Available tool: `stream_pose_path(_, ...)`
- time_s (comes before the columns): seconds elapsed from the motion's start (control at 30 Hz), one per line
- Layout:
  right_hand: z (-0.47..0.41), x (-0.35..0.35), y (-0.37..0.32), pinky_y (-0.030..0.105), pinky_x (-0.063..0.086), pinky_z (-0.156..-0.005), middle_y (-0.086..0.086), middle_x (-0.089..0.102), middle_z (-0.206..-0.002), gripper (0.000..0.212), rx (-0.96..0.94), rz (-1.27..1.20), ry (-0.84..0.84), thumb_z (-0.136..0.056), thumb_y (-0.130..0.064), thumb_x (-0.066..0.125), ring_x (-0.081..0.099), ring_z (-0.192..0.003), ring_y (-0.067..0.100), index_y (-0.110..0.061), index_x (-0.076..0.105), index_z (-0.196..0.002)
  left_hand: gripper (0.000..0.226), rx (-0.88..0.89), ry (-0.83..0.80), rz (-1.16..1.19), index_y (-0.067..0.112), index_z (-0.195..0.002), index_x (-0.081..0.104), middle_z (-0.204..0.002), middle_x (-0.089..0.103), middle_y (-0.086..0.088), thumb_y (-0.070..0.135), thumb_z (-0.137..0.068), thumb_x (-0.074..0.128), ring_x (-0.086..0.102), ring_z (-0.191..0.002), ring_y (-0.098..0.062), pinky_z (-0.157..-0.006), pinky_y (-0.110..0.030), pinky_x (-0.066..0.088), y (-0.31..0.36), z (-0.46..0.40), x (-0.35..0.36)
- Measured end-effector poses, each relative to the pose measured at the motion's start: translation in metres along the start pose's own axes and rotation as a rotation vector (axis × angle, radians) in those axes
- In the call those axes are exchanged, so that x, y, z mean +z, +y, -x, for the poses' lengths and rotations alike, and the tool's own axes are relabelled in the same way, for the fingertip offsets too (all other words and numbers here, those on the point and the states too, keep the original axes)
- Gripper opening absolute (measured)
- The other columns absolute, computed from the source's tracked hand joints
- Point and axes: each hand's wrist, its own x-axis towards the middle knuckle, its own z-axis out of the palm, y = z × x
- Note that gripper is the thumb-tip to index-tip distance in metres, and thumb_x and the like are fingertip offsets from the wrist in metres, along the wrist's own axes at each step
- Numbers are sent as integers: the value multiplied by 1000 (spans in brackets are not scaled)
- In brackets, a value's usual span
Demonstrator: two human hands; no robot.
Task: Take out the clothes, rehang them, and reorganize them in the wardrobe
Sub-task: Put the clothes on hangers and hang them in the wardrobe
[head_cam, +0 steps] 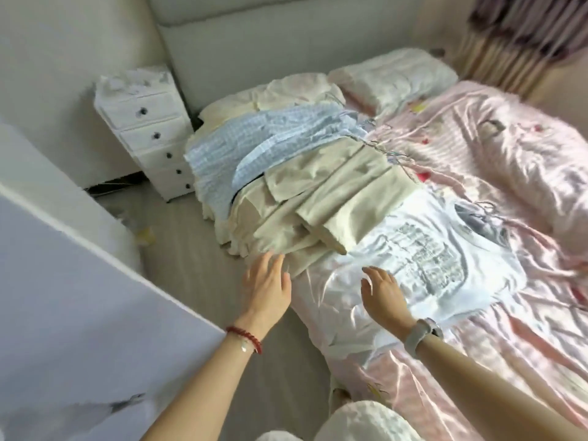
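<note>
Head view: left hand (267,281) and right hand (383,292) reach over the bed (496,338) edge, fingers spread, each grip empty. White printed shirt (423,249) lies flat beneath the right hand. Beige clothes (321,202) and blue checked shirt (264,138) are piled beyond.

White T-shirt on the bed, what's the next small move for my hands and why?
Probably lower both hands and grip the white T-shirt. It lies flat, nearest the pile, and the open right hand hovers over its edge, the open left hand by the beige clothes.
</note>
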Motion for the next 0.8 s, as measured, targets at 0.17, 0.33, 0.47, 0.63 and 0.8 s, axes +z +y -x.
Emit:
stream_pose_path(0.17,-47,-46,127,39,29,-102,22,49,-129,36,329,-95,76,-94,-10,40,44,-120,36,3,45,-127,48,184,-254,-23,14,-140,34,-149,25,-7,21,-94,41,21,-137,-21,-112,-38,19,104,-94,83)
stream_pose_path(0.33,-83,-74,240,40,34,-96,27,49,-126,36,590,-172,133,-94,-9,38,46,-115,39,4,45,-126,47,358,-444,-81,13,-139,35,-148,29,-8,18,-93,42,25,-135,-22,-110,-33,21,191,-155,168)
stream_pose_path(0.47,-109,-82,319,40,32,-97,30,47,-126,40,735,-183,157,-92,-5,37,42,-119,39,8,39,-129,50,391,-615,-173,21,-143,26,-154,18,-4,26,-95,38,16,-140,-21,-113,-36,17,231,-177,236)
stream_pose_path(0.63,-144,-87,400,47,32,-92,32,46,-120,34,810,-122,196,-85,0,39,43,-112,42,14,40,-116,57,436,-848,-314,33,-146,8,-156,-7,2,37,-96,35,-7,-143,-22,-114,-48,6,252,-186,306)
stream_pose_path(0.8,-171,-84,446,48,33,-96,25,44,-130,41,829,-88,171,-85,-4,39,41,-119,40,6,38,-125,63,471,-957,-437,37,-146,-1,-153,-25,1,43,-95,35,-24,-139,-28,-111,-51,-9,248,-183,343)
